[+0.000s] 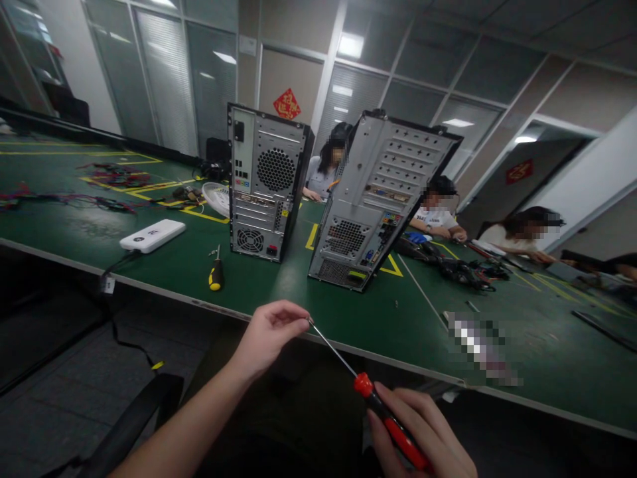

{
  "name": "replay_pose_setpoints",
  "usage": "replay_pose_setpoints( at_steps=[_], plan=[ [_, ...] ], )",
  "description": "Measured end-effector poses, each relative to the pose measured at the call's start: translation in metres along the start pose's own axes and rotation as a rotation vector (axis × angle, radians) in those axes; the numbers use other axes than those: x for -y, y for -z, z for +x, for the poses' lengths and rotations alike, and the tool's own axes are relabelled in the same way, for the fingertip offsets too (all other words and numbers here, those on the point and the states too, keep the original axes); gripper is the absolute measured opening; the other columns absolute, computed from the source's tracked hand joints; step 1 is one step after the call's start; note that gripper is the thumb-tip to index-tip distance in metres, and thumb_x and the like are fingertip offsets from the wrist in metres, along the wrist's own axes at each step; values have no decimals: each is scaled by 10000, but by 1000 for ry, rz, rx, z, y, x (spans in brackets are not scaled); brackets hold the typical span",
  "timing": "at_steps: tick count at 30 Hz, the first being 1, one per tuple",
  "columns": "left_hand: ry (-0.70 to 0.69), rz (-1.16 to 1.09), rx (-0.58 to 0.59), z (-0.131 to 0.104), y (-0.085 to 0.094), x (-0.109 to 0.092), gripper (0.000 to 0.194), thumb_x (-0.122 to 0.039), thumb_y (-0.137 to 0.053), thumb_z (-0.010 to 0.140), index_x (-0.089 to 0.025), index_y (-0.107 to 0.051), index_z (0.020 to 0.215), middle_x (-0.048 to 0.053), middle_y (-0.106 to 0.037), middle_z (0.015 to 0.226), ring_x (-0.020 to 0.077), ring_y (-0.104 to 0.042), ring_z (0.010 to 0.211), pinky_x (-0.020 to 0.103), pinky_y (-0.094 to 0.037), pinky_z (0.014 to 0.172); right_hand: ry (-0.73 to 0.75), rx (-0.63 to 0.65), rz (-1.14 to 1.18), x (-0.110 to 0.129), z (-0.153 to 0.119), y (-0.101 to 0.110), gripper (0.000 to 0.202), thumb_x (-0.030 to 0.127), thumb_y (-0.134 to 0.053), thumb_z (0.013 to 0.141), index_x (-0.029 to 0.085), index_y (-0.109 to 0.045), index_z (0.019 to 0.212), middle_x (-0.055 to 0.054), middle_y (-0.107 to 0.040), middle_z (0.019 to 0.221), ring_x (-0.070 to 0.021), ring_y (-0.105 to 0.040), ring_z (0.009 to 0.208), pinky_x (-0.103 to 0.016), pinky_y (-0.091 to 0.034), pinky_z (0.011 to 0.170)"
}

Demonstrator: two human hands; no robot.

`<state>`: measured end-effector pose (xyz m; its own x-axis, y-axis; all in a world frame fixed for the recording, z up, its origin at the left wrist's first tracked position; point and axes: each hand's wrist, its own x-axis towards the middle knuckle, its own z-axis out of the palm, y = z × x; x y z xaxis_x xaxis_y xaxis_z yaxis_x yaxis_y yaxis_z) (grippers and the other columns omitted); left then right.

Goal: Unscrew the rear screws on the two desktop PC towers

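My right hand (418,425) is wrapped round the red and black handle of a screwdriver (365,385), whose thin metal shaft points up and left. At its tip, my left hand (273,332) is closed in a pinch of thumb and fingers; whether a small screw is between them cannot be made out. Both hands are over the front edge of the green table. Beyond them stand two computer cases with their rear panels facing me: a smaller one (263,212) on the left and a larger one (368,199) on the right, which looks tilted in this view.
A yellow and black screwdriver (215,273) and a white power bank (153,236) with a cable lie left on the green table (199,292). Bundled wires (114,176) lie farther back. Black cables (468,265) and several people are at the right. A chair arm (139,418) is lower left.
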<state>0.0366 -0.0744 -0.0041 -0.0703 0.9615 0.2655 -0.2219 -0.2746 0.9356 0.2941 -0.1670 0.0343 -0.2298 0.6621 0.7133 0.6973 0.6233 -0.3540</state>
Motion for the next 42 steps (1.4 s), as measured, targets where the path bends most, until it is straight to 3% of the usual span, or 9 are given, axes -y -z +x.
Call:
replay_pose_setpoints(
  at_steps=[9,15,21,24,30,42],
  plan=[
    [-164,338,122,12,11,-22,149,-351,-761,849,-214,-809,879,73,-799,948,225,-741,912,356,-585,863,-36,40,-9,3,9,4,339,276,-707,915,348,-755,1243,-76,-711,1022,-204,-722,764,-307,-619,636],
    [-135,349,143,27,11,-25,154,-348,-774,835,-216,-816,901,66,-806,950,227,-745,913,345,-581,862,-264,142,118,0,17,-7,235,346,-655,941,288,-752,1147,-70,-787,1059,-241,-773,920,-317,-643,779],
    [-100,307,113,52,4,-15,243,-376,-762,842,-199,-811,1001,73,-802,973,222,-741,909,338,-576,847,-367,180,238,6,19,-27,353,255,-646,868,254,-670,1220,-70,-772,1151,-221,-768,987,-302,-631,845],
    [-105,269,102,67,-5,-6,255,-371,-748,850,-186,-808,1014,83,-800,982,225,-740,925,348,-568,876,-408,130,254,11,22,-38,307,274,-633,899,244,-678,1201,-67,-773,1130,-215,-762,976,-297,-616,866],
    [-142,245,70,90,-16,7,263,-360,-721,861,-175,-799,1030,93,-794,998,230,-731,922,367,-563,892,-397,136,298,11,29,-60,341,306,-585,986,250,-684,1307,-75,-741,1278,-222,-712,1170,-314,-561,1006],
    [-142,225,62,94,-14,17,292,-338,-710,866,-168,-758,1097,98,-774,1025,219,-716,946,362,-555,904,-339,78,287,5,25,-87,333,296,-563,1003,216,-700,1295,-108,-736,1285,-240,-704,1196,-343,-579,1002]
  ],
)
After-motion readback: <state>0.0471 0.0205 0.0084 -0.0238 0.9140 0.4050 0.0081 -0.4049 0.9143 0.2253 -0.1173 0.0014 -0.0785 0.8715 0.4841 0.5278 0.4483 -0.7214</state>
